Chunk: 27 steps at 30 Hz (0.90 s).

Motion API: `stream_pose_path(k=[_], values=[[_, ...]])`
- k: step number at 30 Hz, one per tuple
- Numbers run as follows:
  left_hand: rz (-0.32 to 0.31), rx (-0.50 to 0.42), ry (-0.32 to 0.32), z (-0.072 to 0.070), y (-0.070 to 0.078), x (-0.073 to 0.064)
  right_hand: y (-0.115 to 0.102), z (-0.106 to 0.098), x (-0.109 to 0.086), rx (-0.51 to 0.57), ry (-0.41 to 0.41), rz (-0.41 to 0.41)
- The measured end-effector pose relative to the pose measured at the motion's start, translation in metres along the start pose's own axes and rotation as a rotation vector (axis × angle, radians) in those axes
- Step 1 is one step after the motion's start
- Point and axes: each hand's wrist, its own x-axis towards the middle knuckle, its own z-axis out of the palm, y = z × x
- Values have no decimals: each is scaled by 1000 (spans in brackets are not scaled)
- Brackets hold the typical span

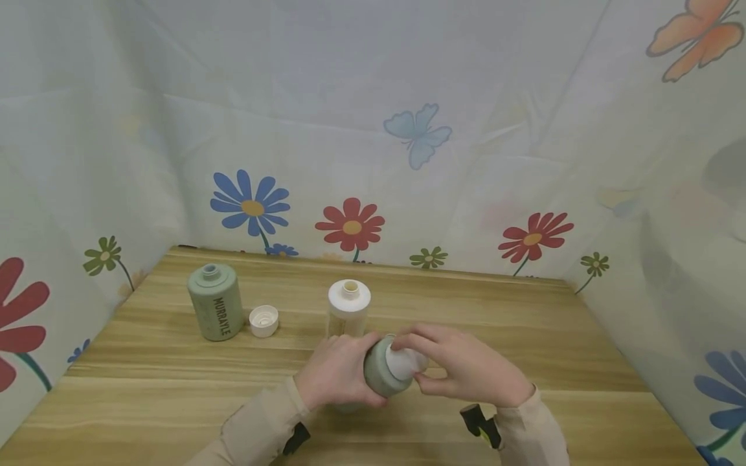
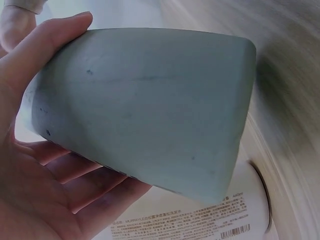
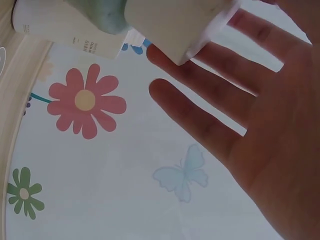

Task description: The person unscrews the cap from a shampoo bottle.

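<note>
My left hand [image 1: 340, 372] grips a sage-green bottle [image 1: 375, 375] that leans over, its top turned to the right. Thumb and fingers wrap its body in the left wrist view, where the smooth, slightly scuffed green side [image 2: 155, 100] faces the camera. On the neck end sits a white cap [image 1: 402, 362]. My right hand [image 1: 466, 366] pinches this cap between thumb and fingers. The right wrist view shows the cap [image 3: 170, 27] close up beside outstretched fingertips. Just behind the left hand stands an uncapped white bottle [image 1: 350, 301] with small printed text.
At the left of the wooden table [image 1: 478, 310] stands another green bottle [image 1: 215, 307], uncapped and marked MURRAYLE. Beside it a loose white cap [image 1: 264, 321] lies with its hollow side up. A pale cloth [image 1: 326, 77] printed with flowers and butterflies hangs around the table.
</note>
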Motion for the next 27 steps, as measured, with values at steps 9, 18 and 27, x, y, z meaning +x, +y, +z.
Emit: stream_pose_path(k=[9, 18, 27], values=[[4, 26, 24, -3, 1, -1, -2, -1, -1, 11, 30, -54], [21, 36, 29, -1, 2, -1, -5, -1, -2, -9, -65, 255], [15, 36, 5, -1, 4, -2, -5, -2, -3, -4, -55, 149]])
